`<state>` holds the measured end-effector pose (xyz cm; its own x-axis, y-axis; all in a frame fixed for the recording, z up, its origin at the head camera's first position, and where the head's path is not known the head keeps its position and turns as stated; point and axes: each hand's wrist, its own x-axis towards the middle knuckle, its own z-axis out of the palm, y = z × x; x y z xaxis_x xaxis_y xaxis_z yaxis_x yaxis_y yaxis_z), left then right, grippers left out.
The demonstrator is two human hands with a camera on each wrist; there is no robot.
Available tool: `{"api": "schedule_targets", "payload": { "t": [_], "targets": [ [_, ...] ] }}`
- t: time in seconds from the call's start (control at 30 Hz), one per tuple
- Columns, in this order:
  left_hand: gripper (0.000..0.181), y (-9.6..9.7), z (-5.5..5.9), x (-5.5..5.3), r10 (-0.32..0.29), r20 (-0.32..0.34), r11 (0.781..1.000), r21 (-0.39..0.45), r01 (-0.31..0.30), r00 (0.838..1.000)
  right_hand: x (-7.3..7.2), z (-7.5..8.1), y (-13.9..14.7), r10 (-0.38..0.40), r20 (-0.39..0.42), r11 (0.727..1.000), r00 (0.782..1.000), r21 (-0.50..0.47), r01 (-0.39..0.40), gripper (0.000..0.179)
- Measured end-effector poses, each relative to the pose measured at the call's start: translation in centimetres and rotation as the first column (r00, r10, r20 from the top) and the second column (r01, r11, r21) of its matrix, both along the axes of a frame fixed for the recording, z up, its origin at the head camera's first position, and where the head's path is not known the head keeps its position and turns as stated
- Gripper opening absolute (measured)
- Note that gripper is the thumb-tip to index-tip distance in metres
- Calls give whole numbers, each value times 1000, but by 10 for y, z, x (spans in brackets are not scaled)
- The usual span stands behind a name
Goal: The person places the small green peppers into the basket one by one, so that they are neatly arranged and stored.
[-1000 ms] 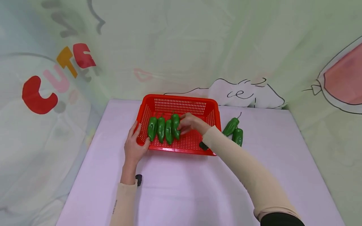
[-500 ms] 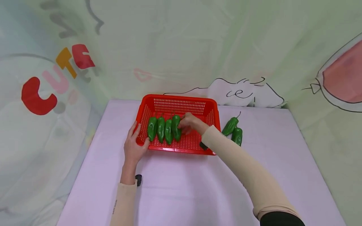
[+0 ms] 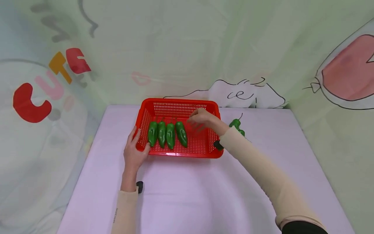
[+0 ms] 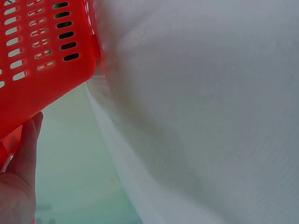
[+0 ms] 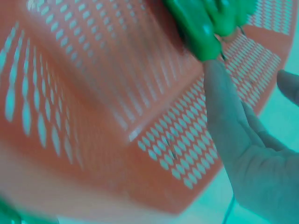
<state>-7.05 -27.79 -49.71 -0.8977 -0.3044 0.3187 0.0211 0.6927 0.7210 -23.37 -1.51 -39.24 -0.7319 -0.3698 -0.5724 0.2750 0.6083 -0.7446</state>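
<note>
Several green peppers [image 3: 161, 135] lie side by side in the left half of a red plastic basket [image 3: 181, 154]. The rightmost pepper [image 3: 181, 135] leans slightly apart from that row. At the basket's front left corner my left hand [image 3: 135, 156] holds the rim, with the thumb at the front; its fingers [image 4: 29, 149] show beside the rim in the left wrist view. My right hand [image 3: 203, 118], somewhat blurred, hovers over the basket's right half and holds nothing. The right wrist view shows the right hand [image 5: 247, 144] with thumb and fingers apart, a fingertip near a pepper [image 5: 198, 35].
Two more green peppers [image 3: 235, 123] lie on the table right of the basket, partly hidden by the right sleeve [image 3: 254, 159]. A pale cloth [image 3: 175, 195] covers the table. Printed hangings [image 3: 163, 48] rise behind it and at both sides.
My right hand has let go of the rightmost pepper and drawn up and right from it. That pepper now lies tilted. The left hand stays at the basket's corner; the head view has shifted slightly.
</note>
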Motion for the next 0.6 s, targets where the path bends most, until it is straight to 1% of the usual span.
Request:
{"api": "schedule_targets", "payload": {
  "t": [0.13, 0.23, 0.33, 0.43, 0.5, 0.6],
  "targets": [
    [68, 1, 0, 1, -1, -6, 1000, -2, 1, 1000, -2, 16, 23, -29, -2, 997, 1000, -73, 28, 48],
    [68, 0, 0, 2, 1, -8, 1000, 0, -1, 1000, -4, 24, 43, -42, -13, 994, 999, -106, 40, 49],
    [68, 0, 0, 3, 5, -7, 1000, 1, -5, 1000, -6, 25, 65, -70, -31, 990, 997, -126, 65, 49],
    [67, -1, 0, 3, 5, -9, 1000, -2, -5, 1000, -7, 23, 87, -98, -52, 985, 994, -145, 89, 51],
    [67, -1, 0, 2, 3, -12, 1000, -3, -3, 1000, -6, 21, 102, -121, -72, 983, 990, -146, 109, 52],
    [67, 0, 0, 1, -2, -14, 1000, -4, 2, 1000, -1, 18, 126, -132, -106, 985, 986, -129, 118, 53]
  ]
}}
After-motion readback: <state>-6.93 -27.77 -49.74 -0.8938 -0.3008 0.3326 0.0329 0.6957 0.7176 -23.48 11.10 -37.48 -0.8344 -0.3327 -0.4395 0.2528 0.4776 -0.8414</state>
